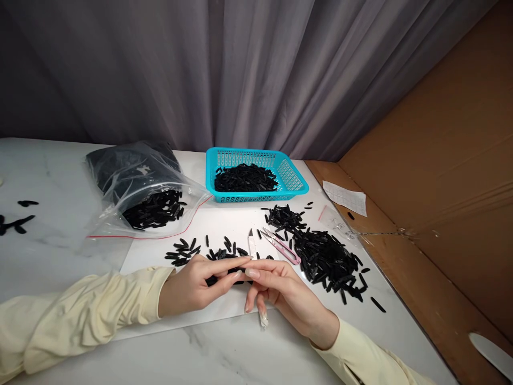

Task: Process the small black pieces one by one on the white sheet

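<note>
My left hand (200, 280) and my right hand (282, 286) meet fingertip to fingertip above a white sheet (152, 299). Both are closed in a pinch; a dark sliver shows between the fingertips, but I cannot tell it from the pieces behind. Under and behind the fingers lie loose, slim black pieces (227, 246), and a smaller group of them (182, 252) sits to the left. Just beyond my fingertips are a craft knife (251, 244) with a white handle and pink thread snips (282, 248). A white wrapping covers one fingertip of my right hand.
A blue basket (294, 187) holding black pieces stands at the back. Left of it lies a clear zip bag (132, 184) of black pieces. A large heap (328, 262) spreads on the right, near a small clear bag (336, 222), paper (345, 198) and a cardboard wall (441, 160).
</note>
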A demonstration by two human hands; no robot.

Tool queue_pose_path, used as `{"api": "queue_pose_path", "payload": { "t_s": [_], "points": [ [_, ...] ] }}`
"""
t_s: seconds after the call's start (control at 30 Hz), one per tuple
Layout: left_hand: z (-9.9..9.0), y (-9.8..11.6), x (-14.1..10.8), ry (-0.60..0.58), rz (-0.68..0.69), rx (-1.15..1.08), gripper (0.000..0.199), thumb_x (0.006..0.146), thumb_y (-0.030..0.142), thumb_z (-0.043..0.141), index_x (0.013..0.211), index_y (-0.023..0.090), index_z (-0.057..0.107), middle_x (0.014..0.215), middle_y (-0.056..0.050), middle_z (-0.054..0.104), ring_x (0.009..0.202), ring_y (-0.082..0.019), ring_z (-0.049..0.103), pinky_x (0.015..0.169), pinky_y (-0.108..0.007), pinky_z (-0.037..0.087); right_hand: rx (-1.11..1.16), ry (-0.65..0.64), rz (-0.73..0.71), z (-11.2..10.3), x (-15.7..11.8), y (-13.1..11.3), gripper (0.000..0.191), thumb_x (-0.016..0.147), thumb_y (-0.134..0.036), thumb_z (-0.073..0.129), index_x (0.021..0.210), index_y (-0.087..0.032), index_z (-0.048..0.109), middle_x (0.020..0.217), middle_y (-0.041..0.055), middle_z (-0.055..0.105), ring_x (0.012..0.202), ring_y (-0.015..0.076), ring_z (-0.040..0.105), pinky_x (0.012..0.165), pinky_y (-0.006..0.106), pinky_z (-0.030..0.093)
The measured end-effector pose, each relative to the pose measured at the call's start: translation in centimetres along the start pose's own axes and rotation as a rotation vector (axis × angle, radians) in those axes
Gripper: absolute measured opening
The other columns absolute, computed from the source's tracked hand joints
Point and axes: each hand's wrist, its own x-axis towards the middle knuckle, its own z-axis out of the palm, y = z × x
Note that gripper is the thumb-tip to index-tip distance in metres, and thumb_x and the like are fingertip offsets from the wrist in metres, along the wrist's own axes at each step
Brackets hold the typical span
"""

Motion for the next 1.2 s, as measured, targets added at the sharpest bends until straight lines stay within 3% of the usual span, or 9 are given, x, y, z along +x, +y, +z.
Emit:
{"api": "queue_pose_path", "payload": {
  "t_s": [0.37, 0.6, 0.83, 1.2],
  "points": [
    [-0.2, 0.5, 0.3, -0.041, -0.030, -0.024, 0.037, 0.089, 0.015, 0.043, 0.123, 0.009, 0.056, 0.045, 0.008, 0.040, 0.040, -0.005, 0.030, 0.040, -0.013, 0.031, 0.016, 0.049, -0.054, 0.4, -0.2, 0.0, 0.030, 0.075, -0.032, 0.068, 0.095, -0.011, 0.062, 0.057, 0.0052, 0.067, 0.047, 0.0136, 0.062, 0.037, 0.017, 0.042],
    [-0.2, 0.4, 0.4, -0.061, -0.018, -0.037, 0.038, 0.090, 0.015, 0.043, 0.125, 0.009, 0.054, 0.043, 0.009, 0.037, 0.040, -0.006, 0.022, 0.038, -0.014, 0.026, 0.019, 0.053, -0.103, 0.6, -0.3, -0.2, 0.034, 0.073, -0.032, 0.071, 0.096, -0.015, 0.053, 0.066, 0.0019, 0.067, 0.052, 0.0143, 0.065, 0.038, 0.017, 0.043],
    [-0.1, 0.1, 0.3, -0.031, 0.038, -0.034, 0.036, 0.089, 0.013, 0.045, 0.123, 0.009, 0.056, 0.043, 0.008, 0.044, 0.038, -0.006, 0.023, 0.037, -0.015, 0.025, -0.101, 0.111, -0.176, 1.1, -0.5, -0.1, 0.033, 0.075, -0.035, 0.069, 0.097, -0.017, 0.051, 0.062, -0.0004, 0.067, 0.042, 0.0108, 0.059, 0.038, 0.019, 0.043],
    [-0.5, 0.4, 0.4, -0.140, -0.001, -0.108, 0.036, 0.089, 0.014, 0.042, 0.118, 0.006, 0.060, 0.044, 0.004, 0.052, 0.037, -0.006, 0.023, 0.035, -0.017, 0.023, -0.323, 0.286, -0.271, 1.3, -0.8, 0.8, 0.030, 0.076, -0.040, 0.067, 0.090, -0.016, 0.059, 0.055, -0.0003, 0.067, 0.037, 0.0088, 0.050, 0.037, 0.021, 0.040]
  ]
}}
